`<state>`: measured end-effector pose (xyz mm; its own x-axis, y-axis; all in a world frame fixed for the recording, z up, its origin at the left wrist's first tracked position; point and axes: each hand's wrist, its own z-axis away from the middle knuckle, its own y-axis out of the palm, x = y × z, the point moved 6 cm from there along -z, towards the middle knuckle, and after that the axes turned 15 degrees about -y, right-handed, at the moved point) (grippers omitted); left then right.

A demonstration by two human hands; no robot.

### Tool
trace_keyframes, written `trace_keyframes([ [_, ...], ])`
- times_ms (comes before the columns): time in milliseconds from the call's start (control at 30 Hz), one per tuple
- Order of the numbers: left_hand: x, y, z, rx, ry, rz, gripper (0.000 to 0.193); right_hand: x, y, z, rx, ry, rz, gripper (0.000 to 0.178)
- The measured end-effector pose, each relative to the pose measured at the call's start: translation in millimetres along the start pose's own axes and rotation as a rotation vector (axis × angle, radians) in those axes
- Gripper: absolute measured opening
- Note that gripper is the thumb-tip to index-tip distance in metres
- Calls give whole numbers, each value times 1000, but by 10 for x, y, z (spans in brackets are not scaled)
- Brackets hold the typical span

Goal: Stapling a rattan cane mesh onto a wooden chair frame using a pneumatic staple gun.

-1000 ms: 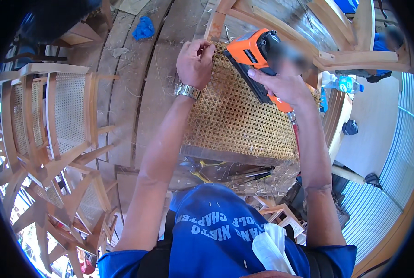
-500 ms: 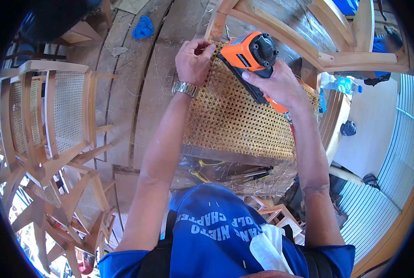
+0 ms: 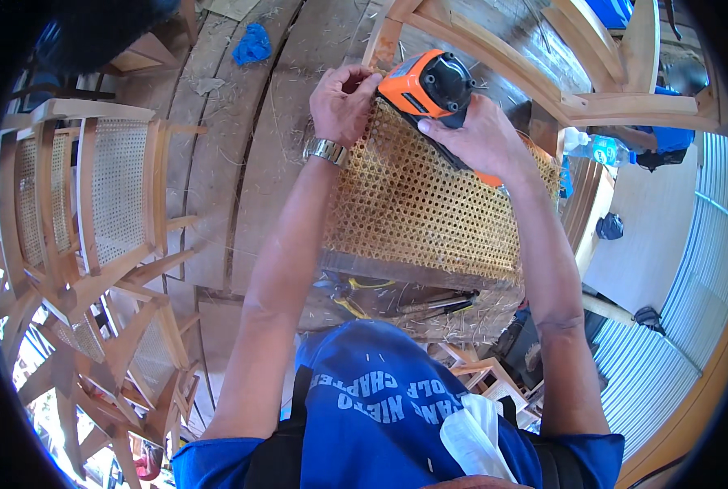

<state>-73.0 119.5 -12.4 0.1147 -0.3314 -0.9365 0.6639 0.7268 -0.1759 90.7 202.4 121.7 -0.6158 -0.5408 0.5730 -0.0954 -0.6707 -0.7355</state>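
Note:
An orange and black nail gun (image 3: 419, 88) is in my right hand (image 3: 485, 140), fingers wrapped round its handle. Its nose points down at the left edge of a woven cane sheet (image 3: 429, 208), close to my left fingertips; the tip itself is hidden by the tool's body. My left hand (image 3: 344, 102) is closed in a pinch at the far left corner of the cane, where it meets a wooden chair frame (image 3: 384, 42). The thumb and index finger press together at that edge, apparently on the cane. A metal watch (image 3: 326, 151) circles my left wrist.
Pliers with yellow handles (image 3: 352, 306) and a dark-handled tool (image 3: 454, 303) lie on the bench's near side. Wooden chairs with cane backs (image 3: 119, 191) stand stacked at left. A blue crumpled scrap (image 3: 252, 45) sits on the planks. Plastic bottles (image 3: 608, 150) and another person's arm (image 3: 637, 138) are at right.
The nail gun has tilted and shifted slightly left and up, nearer my left fingers. My left hand stays nearly in place. At right, another person's arm has come into sight.

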Motion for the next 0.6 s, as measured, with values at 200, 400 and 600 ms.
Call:
trace_keyframes([
  [200, 41, -10, -9, -20, 29, 17, 22, -34, 37, -86, 1, 4, 42, 43],
  [400, 51, 93, -40, 49, -30, 47, 19, -70, -137, 82, -38, -18, -78, 46],
  [600, 345, -417, -310, -55, -73, 19, 42, -112, -379, 1354, -251, 151, -333, 38],
])
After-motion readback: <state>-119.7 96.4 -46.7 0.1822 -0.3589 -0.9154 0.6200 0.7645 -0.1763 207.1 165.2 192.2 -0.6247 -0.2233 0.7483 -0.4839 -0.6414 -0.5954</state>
